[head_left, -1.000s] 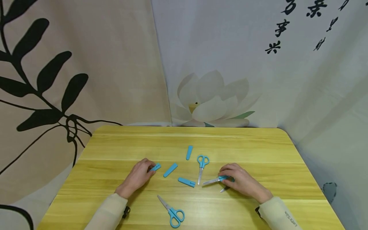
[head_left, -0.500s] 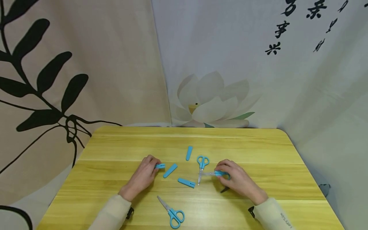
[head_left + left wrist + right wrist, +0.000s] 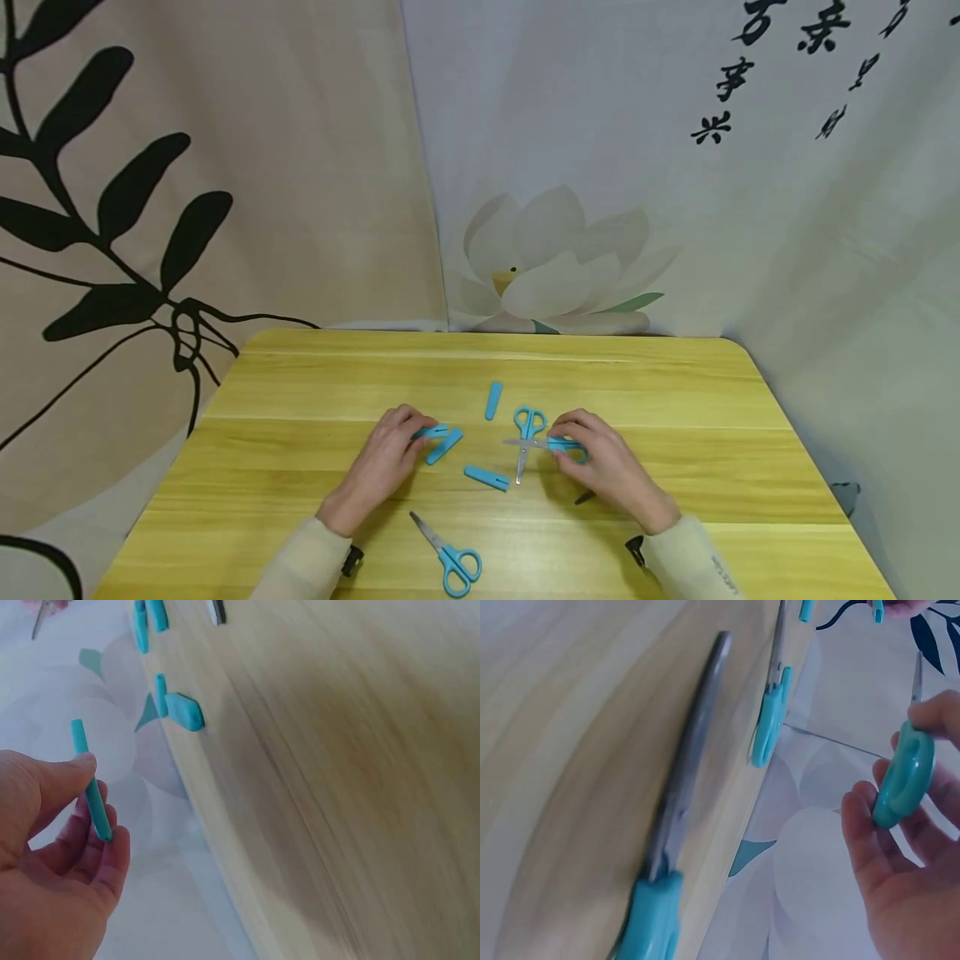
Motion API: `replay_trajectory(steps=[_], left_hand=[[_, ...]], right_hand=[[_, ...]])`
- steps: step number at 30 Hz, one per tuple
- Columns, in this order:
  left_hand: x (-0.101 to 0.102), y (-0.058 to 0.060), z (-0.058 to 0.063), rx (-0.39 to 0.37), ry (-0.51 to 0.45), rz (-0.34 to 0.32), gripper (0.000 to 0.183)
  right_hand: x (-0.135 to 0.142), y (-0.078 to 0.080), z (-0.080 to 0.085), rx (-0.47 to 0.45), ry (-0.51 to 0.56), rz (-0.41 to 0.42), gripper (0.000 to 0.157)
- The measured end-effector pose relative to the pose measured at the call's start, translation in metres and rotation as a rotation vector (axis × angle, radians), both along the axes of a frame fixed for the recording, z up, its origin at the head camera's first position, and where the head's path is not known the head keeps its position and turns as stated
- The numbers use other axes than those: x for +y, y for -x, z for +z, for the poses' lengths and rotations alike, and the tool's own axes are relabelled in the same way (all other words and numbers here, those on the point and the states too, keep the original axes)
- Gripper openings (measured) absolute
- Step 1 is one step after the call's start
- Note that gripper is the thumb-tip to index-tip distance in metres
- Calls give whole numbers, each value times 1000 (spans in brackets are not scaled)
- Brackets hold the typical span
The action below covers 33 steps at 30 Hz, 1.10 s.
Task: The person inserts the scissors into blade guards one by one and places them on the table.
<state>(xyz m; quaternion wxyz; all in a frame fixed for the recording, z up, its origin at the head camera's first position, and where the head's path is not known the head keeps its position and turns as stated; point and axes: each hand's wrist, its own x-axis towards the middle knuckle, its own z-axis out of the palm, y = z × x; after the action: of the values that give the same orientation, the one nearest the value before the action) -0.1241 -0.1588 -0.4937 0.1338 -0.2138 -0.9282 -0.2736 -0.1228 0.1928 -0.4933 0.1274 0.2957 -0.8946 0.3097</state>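
A blue cover [image 3: 97, 804] is pinched between the thumb and fingers of the left hand [image 3: 384, 462], raised above the wooden tabletop [image 3: 300, 400]. Blue-handled scissors [image 3: 909, 774] are held up by the bent fingers of the right hand [image 3: 606, 460], blades pointed toward the left hand. Below, 3 more covers [image 3: 486, 477] and 3 other pairs of scissors [image 3: 448, 553] are spread, 1 pair mostly hidden from the head view.

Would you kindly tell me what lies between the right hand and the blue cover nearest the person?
In the head view, the blades of the centre scissors lie between the right hand and that blue cover, with tabletop around them.
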Motion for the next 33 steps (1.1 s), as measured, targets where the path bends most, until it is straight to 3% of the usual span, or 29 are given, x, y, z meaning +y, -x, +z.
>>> replay_trajectory(steps=[11, 17, 26, 33], left_hand=[[10, -8, 7, 21, -12, -29, 23], [17, -12, 7, 65, 12, -34, 23], [23, -14, 8, 56, -38, -39, 24], [24, -14, 7, 76, -51, -49, 23]], right_hand=[[-17, 3, 2, 25, 48, -3, 20], [-24, 2, 4, -4, 77, 20, 24], [-33, 2, 2, 18, 86, 63, 24], [-37, 2, 1, 40, 82, 44, 24]])
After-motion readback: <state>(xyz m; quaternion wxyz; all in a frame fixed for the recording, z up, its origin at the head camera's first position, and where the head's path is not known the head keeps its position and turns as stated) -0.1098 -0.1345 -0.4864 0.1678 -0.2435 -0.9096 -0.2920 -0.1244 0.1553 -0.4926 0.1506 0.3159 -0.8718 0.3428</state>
